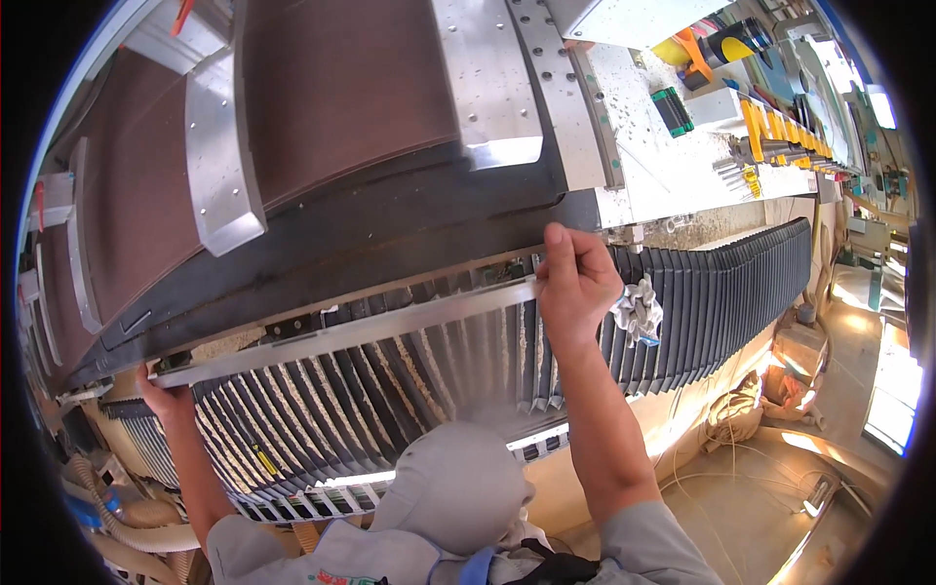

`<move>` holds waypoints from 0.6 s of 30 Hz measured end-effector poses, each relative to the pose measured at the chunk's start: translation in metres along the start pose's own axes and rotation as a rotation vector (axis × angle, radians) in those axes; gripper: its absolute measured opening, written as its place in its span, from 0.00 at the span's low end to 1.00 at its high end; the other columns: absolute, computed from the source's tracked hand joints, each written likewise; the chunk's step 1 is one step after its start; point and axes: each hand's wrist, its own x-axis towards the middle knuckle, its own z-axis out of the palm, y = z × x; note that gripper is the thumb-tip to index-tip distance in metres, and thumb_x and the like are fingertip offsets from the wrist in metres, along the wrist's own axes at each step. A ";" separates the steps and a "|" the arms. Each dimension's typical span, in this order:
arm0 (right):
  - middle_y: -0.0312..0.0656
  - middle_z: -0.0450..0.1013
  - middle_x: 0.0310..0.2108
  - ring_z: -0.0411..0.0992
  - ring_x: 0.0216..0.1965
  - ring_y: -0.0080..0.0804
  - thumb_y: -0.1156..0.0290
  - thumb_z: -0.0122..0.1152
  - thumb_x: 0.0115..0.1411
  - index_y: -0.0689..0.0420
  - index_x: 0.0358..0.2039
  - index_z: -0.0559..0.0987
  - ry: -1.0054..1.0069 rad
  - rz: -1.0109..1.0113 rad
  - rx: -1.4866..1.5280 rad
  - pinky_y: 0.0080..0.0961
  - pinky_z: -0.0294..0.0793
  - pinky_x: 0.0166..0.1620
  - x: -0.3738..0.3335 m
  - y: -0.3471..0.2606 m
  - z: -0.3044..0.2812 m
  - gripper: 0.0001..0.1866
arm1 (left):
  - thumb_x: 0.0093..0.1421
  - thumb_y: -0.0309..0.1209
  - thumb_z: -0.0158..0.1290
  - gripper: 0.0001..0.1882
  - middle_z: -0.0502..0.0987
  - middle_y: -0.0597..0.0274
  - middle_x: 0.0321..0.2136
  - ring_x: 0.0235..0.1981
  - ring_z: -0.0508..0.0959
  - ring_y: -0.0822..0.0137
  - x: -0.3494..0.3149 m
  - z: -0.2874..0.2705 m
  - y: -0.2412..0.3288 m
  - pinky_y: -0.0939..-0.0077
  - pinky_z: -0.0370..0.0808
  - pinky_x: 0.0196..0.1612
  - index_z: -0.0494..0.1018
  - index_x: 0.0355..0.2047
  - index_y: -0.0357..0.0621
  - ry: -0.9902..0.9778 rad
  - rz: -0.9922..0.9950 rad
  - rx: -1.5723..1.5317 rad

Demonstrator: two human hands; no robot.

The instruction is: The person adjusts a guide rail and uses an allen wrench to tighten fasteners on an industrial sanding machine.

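Observation:
A long, flat, silvery metal strip (390,323) runs slantwise along the edge of a machine, above a black pleated bellows cover (322,409) with pale dust in its folds. At its left end, my left hand (168,392) is closed around it, with part of the fingers hidden. My right hand (581,283) grips the right end, fingers curled and thumb up, next to the corner of the dark machine edge (390,229). A crumpled white-grey glove or cloth (639,312) lies on the bellows beside my right wrist.
Metal brackets (222,156) project over a brown panel (341,88). A white work surface (673,166) at right holds a green case (673,111) and yellow-handled tools (780,132). A small yellow item (265,459) lies on the bellows. A grey cap (453,487) occupies the lower middle. Hoses (136,522) lie lower left.

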 end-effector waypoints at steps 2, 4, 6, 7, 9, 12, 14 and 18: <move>0.30 0.70 0.18 0.65 0.18 0.12 0.69 0.65 0.62 0.60 0.30 0.78 -0.001 -0.050 0.011 0.13 0.62 0.21 -0.001 0.003 -0.001 0.09 | 0.64 0.48 0.46 0.25 0.76 0.53 0.49 0.46 0.78 0.50 -0.004 0.000 0.003 0.48 0.75 0.51 0.70 0.54 0.44 -0.080 -0.035 -0.017; 0.31 0.71 0.19 0.65 0.18 0.12 0.71 0.65 0.62 0.60 0.30 0.78 -0.027 -0.024 -0.043 0.13 0.61 0.21 0.003 0.006 0.000 0.07 | 0.64 0.48 0.46 0.26 0.76 0.52 0.49 0.48 0.77 0.49 -0.003 0.008 0.001 0.47 0.74 0.52 0.69 0.55 0.43 -0.012 -0.005 0.011; 0.31 0.71 0.20 0.65 0.19 0.12 0.71 0.64 0.63 0.60 0.30 0.78 -0.022 -0.059 -0.032 0.13 0.62 0.21 -0.001 0.005 0.001 0.07 | 0.64 0.48 0.46 0.26 0.76 0.52 0.49 0.48 0.77 0.49 0.002 0.003 0.006 0.46 0.74 0.52 0.68 0.55 0.43 -0.019 0.020 0.028; 0.31 0.71 0.20 0.65 0.19 0.12 0.72 0.64 0.63 0.60 0.30 0.78 -0.026 -0.117 -0.015 0.13 0.62 0.22 0.001 0.008 0.002 0.07 | 0.64 0.48 0.46 0.26 0.75 0.53 0.49 0.49 0.76 0.49 -0.003 0.010 0.007 0.46 0.74 0.52 0.68 0.55 0.43 0.006 0.008 0.043; 0.31 0.71 0.20 0.65 0.19 0.13 0.72 0.62 0.64 0.61 0.31 0.77 -0.010 -0.111 -0.023 0.13 0.62 0.23 -0.001 0.011 0.000 0.06 | 0.64 0.48 0.46 0.26 0.74 0.54 0.51 0.50 0.75 0.50 -0.015 0.019 0.005 0.46 0.72 0.53 0.68 0.55 0.44 0.017 -0.007 0.059; 0.32 0.70 0.20 0.64 0.19 0.14 0.74 0.58 0.66 0.62 0.33 0.76 0.013 -0.110 0.047 0.13 0.61 0.24 -0.004 0.013 0.001 0.05 | 0.64 0.49 0.46 0.26 0.74 0.55 0.52 0.50 0.75 0.50 -0.014 0.017 0.005 0.46 0.69 0.55 0.68 0.55 0.45 0.042 -0.016 0.042; 0.33 0.70 0.21 0.64 0.19 0.14 0.74 0.58 0.66 0.62 0.34 0.76 0.042 -0.144 0.010 0.12 0.62 0.24 -0.005 0.013 0.000 0.05 | 0.63 0.49 0.46 0.26 0.76 0.56 0.50 0.49 0.76 0.51 -0.011 0.016 0.003 0.47 0.69 0.55 0.70 0.54 0.46 0.027 -0.003 0.036; 0.35 0.70 0.21 0.63 0.18 0.15 0.73 0.57 0.67 0.63 0.34 0.74 0.083 -0.129 0.079 0.12 0.62 0.24 -0.006 0.007 0.005 0.06 | 0.63 0.49 0.45 0.26 0.75 0.58 0.52 0.51 0.75 0.50 -0.010 0.017 0.002 0.44 0.71 0.54 0.70 0.55 0.48 0.093 0.013 0.059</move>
